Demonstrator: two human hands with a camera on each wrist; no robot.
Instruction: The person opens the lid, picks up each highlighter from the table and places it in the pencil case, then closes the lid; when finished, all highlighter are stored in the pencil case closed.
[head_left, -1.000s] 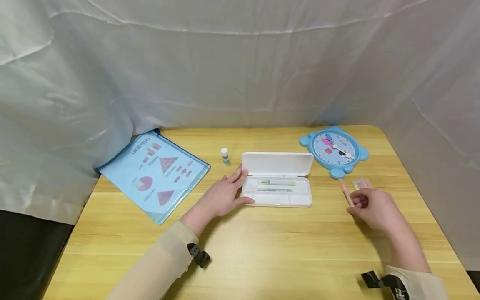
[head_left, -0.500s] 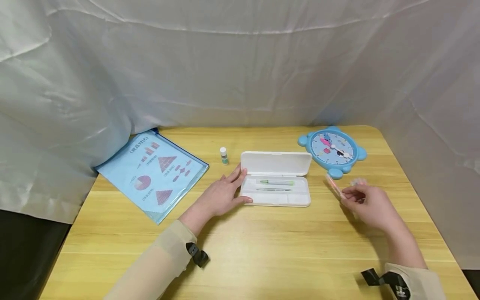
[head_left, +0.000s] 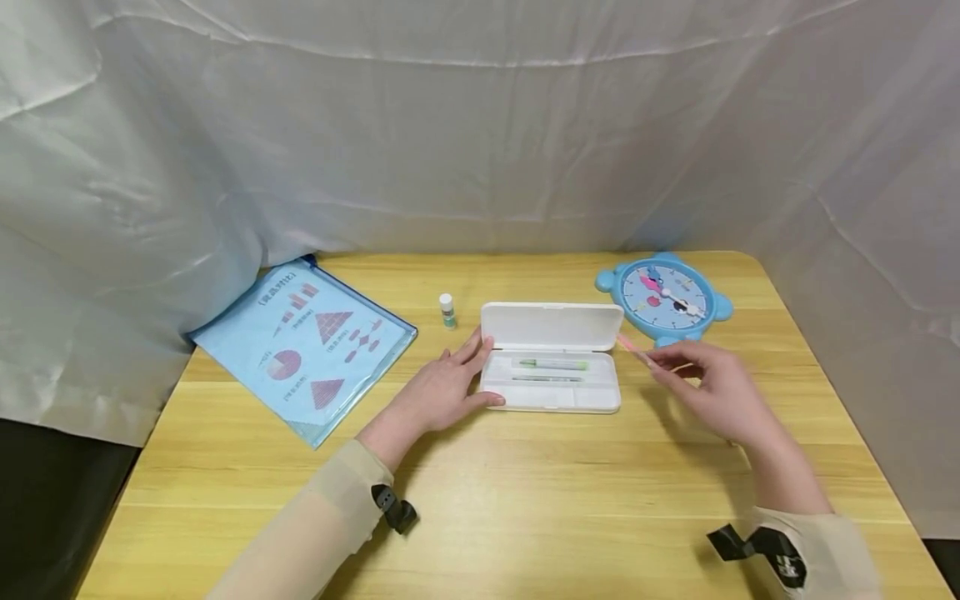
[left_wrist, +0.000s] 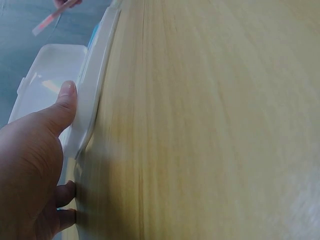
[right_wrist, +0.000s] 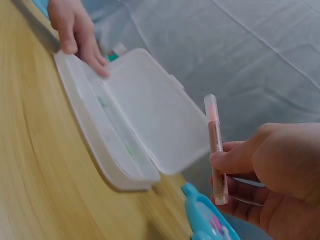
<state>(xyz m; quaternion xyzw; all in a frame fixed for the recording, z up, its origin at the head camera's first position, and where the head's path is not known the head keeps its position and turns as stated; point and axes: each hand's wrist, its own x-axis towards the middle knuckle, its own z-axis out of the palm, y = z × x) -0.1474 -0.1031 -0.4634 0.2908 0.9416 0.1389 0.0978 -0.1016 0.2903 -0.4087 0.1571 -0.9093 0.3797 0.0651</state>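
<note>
A white pencil case point(head_left: 551, 400) lies on the table with its lid point(head_left: 551, 327) raised. Inside it are a green-and-clear pen point(head_left: 555, 365) and a thin grey pen point(head_left: 547, 379). My left hand point(head_left: 442, 392) holds the case's left end, thumb at the front corner and fingers at the back near the hinge. Between thumb and fingers my right hand point(head_left: 716, 387) pinches a pink highlighter point(right_wrist: 215, 145) with a clear cap. In the head view the cap end points at the case's right side, close to the lid's edge.
Behind the right hand lies a blue toy clock point(head_left: 667, 296). A small glue stick point(head_left: 447, 311) stands left of the case. At the far left is a blue zip document bag point(head_left: 307, 350) with printed charts. Grey cloth point(head_left: 480, 142) hangs along the table's back.
My right hand has lifted the pink highlighter and carried it left toward the pencil case. Other pale markers seen earlier on the right are now hidden behind that hand. The left hand stays put.
</note>
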